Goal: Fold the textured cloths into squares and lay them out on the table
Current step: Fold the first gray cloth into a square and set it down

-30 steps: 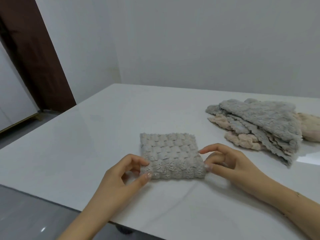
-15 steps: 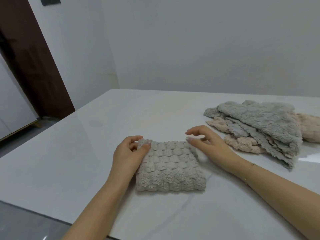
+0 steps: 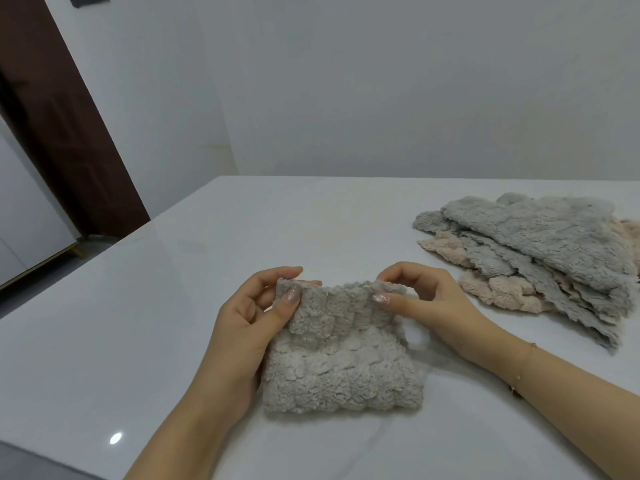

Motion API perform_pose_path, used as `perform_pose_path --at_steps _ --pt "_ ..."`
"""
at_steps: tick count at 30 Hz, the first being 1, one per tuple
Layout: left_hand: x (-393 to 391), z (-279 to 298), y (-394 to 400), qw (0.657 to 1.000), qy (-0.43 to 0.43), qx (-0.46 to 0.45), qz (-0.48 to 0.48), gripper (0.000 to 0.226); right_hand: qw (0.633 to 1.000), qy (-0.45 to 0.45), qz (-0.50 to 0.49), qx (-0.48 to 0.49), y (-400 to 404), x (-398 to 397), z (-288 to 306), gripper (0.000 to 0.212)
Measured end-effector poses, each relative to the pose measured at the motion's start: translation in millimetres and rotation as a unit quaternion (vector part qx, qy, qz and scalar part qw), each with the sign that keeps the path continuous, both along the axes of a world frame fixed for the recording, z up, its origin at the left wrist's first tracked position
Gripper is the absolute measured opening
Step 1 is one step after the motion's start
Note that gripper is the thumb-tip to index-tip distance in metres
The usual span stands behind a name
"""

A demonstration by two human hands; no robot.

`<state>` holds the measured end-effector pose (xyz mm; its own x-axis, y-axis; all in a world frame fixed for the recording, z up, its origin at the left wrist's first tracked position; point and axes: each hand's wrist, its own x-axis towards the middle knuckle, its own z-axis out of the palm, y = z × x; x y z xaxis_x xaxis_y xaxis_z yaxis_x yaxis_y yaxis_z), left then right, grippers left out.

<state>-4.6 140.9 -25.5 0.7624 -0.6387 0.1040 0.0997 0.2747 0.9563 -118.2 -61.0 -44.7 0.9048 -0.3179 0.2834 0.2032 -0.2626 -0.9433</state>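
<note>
While the left hand (image 3: 256, 317) pinches the far left corner of the folded cloth (image 3: 341, 355) between thumb and fingers, the right hand (image 3: 426, 299) pinches the far right corner in the same way, thumb on top and the other fingers curled behind the edge. Both thumbs lie flat on the fluffy upper face, their nails catching the light. That far edge is raised a little off the surface and sags between the two grips, and the near part of the cloth rests on the table (image 3: 138, 323), roughly square in outline, pale grey-beige with a bumpy, scale-like pile. A thin bracelet (image 3: 519, 375) circles the right forearm near the wrist.

Further to the right, well apart from the hands, a pile of cloths (image 3: 540, 258) lies on the same white glossy table, grey pieces overlapping pink-beige ones with scalloped edges showing; how many there are cannot be told. Behind the table stands a plain pale wall (image 3: 381, 81), and at the far left a dark brown door frame (image 3: 52, 116) runs down toward the floor.
</note>
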Motion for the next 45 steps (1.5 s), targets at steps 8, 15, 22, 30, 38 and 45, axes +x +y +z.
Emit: perform_pose_path --at_steps 8,15,22,30,38,45 --pt "5 -9 5 0.981 -0.043 0.168 0.088 0.026 0.999 0.007 0.005 0.048 4 3 1 0.021" --pt "0 -7 11 0.983 -0.058 0.167 0.057 0.03 0.988 0.042 -0.044 0.143 8 4 5 0.029" --pt "0 -22 8 0.945 -0.191 0.245 0.103 0.023 0.973 0.161 -0.163 0.013 -5 10 3 0.027" --pt "3 -29 11 0.922 -0.244 0.272 0.132 0.025 0.972 0.146 -0.18 -0.035 -2 16 1 0.023" --pt "2 -30 13 0.915 -0.25 0.292 0.126 0.021 0.954 0.122 -0.23 -0.149 1 24 -7 0.025" --pt "16 3 3 0.872 -0.288 0.396 0.009 0.047 0.956 0.039 -0.272 -0.107 7 11 7 0.025"
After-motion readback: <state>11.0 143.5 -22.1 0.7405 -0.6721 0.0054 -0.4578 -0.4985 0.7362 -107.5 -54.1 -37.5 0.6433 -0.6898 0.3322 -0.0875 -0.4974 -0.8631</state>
